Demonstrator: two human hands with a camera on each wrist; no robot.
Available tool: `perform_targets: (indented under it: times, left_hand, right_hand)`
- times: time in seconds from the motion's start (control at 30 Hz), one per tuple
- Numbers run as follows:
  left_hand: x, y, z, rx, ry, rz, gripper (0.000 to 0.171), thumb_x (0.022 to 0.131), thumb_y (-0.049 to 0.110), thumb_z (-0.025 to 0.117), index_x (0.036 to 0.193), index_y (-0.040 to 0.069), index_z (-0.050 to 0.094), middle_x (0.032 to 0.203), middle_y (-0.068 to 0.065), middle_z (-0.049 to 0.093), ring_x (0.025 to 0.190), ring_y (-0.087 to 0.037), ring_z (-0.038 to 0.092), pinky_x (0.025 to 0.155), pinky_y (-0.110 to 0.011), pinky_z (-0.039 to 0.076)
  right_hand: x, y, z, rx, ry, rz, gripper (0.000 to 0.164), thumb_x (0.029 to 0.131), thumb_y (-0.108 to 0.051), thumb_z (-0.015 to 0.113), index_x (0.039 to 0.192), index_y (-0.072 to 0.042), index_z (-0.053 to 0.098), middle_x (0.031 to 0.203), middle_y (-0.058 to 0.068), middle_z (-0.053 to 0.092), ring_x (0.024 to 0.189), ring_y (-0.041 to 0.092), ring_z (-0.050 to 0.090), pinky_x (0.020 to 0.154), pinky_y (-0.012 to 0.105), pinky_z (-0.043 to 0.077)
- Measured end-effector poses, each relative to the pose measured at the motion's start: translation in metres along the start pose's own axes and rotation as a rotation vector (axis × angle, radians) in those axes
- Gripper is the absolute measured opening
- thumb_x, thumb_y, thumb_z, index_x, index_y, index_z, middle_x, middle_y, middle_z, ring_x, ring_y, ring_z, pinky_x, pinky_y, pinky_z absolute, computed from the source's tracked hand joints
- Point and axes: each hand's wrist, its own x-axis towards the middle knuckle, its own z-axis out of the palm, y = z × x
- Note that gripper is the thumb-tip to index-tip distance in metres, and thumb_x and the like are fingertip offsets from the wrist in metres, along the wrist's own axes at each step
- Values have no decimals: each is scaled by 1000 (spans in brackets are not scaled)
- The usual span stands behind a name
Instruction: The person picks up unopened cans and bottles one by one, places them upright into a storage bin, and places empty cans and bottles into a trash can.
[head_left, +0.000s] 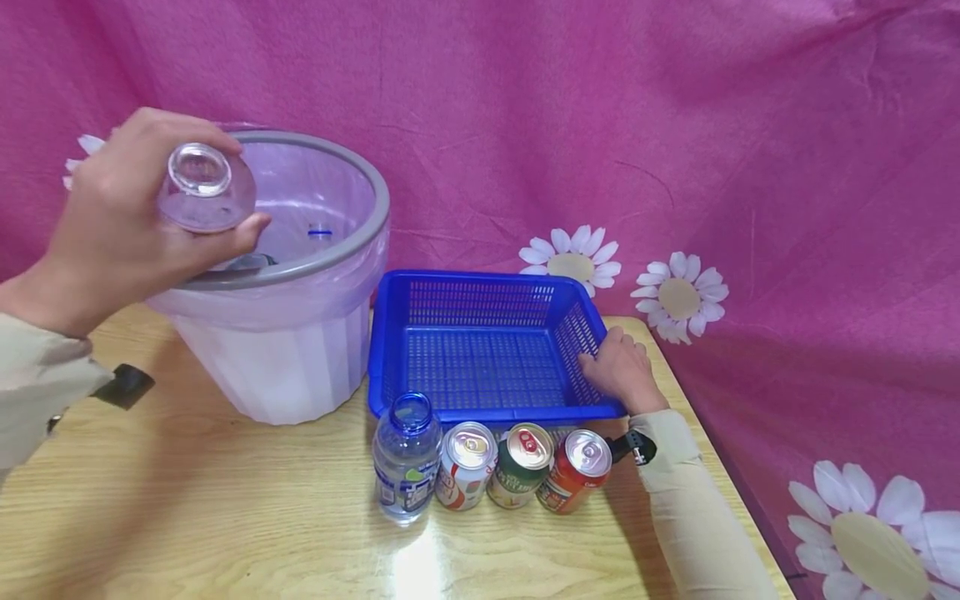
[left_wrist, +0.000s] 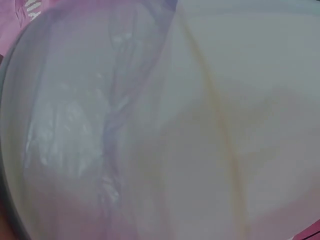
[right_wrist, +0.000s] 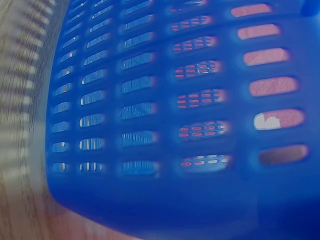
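My left hand (head_left: 138, 200) grips a clear plastic bottle (head_left: 217, 208), its round mouth facing the head camera, over the near left rim of a white bin (head_left: 285, 358). A translucent liner (left_wrist: 70, 130) covers that bin and fills the left wrist view; the left hand's grip is hidden there. My right hand (head_left: 622, 367) holds the right rim of a blue plastic basket (head_left: 491, 414), thumb toward the inside. The basket's slotted wall (right_wrist: 165, 115) takes up the right wrist view.
Along the basket's front stand an uncapped clear bottle (head_left: 405, 471), a white can (head_left: 465, 479), a green can (head_left: 517, 479) and a red can (head_left: 570, 479). Inside the bin lies something clear with a blue ring (head_left: 319, 233). A pink flowered cloth (head_left: 465, 100) hangs behind the wooden table (head_left: 247, 508).
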Motion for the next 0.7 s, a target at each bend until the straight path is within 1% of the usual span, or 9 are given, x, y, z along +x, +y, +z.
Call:
perform_targets:
  times: [0.13, 0.2, 0.3, 0.43, 0.5, 0.57, 0.6, 0.67, 0.7]
  left_hand:
    - [3, -2, -1, 13, -89, -21, 95, 83, 79, 61, 118, -10, 63, 112, -29, 64, 114, 20, 43, 105, -3, 35]
    - [4, -3, -2, 24, -119, -27, 95, 83, 80, 60, 120, -8, 62, 113, -28, 64, 113, 21, 41, 104, -2, 35]
    - [5, -6, -3, 43, -162, -31, 95, 83, 80, 58, 122, -7, 62, 115, -27, 65, 112, 19, 41, 101, 0, 34]
    - [4, -10, -2, 66, -196, -59, 99, 80, 85, 55, 123, -3, 64, 114, -23, 67, 107, 2, 51, 99, 2, 31]
    - [3, -12, -2, 81, -214, -77, 87, 81, 74, 71, 123, -2, 64, 113, -22, 68, 104, -2, 52, 97, 3, 30]
    - [3, -13, -1, 89, -229, -85, 74, 76, 53, 87, 122, -1, 65, 111, -21, 69, 102, -1, 51, 95, 3, 29]
    - [3, -13, -1, 89, -236, -89, 69, 73, 40, 91, 122, 0, 65, 111, -20, 70, 102, 3, 49, 95, 3, 30]
    - [3, -12, 0, 98, -248, -100, 66, 64, 17, 93, 122, 0, 65, 109, -18, 70, 101, 11, 45, 92, 3, 30]
    - [3, -12, 0, 101, -255, -107, 67, 62, 14, 93, 122, 1, 65, 108, -17, 71, 100, 12, 44, 91, 2, 30]
  right_hand:
    - [0, 0, -1, -2, 4, -11, 59, 100, -35, 54, 128, 15, 41, 121, 37, 55, 111, 50, 52, 100, 61, 46]
    - [0, 0, 0, 0, 5, -12, 59, 100, -35, 54, 129, 15, 41, 121, 36, 55, 111, 50, 52, 100, 61, 46]
    - [0, 0, -1, 2, 11, -10, 59, 100, -35, 54, 129, 15, 41, 121, 36, 55, 111, 49, 53, 100, 62, 47]
    - [0, 1, -1, -2, 20, -11, 59, 100, -34, 54, 129, 16, 42, 121, 37, 55, 111, 50, 53, 100, 62, 47]
    - [1, 0, 0, -5, 17, -11, 60, 100, -35, 54, 129, 16, 42, 121, 37, 55, 111, 50, 53, 100, 62, 47]
    - [1, 0, 0, -7, 10, -8, 60, 100, -35, 54, 130, 15, 41, 121, 37, 55, 111, 50, 53, 100, 62, 47]
    - [1, 0, 0, -7, 7, -6, 60, 100, -35, 54, 130, 15, 41, 122, 36, 55, 111, 50, 53, 100, 62, 47]
    - [1, 0, 0, -8, 1, 0, 60, 100, -35, 54, 130, 15, 41, 122, 36, 55, 111, 49, 53, 100, 62, 47]
    - [1, 0, 0, -8, 0, 2, 60, 100, -35, 54, 131, 15, 40, 122, 36, 55, 112, 49, 53, 100, 62, 47]
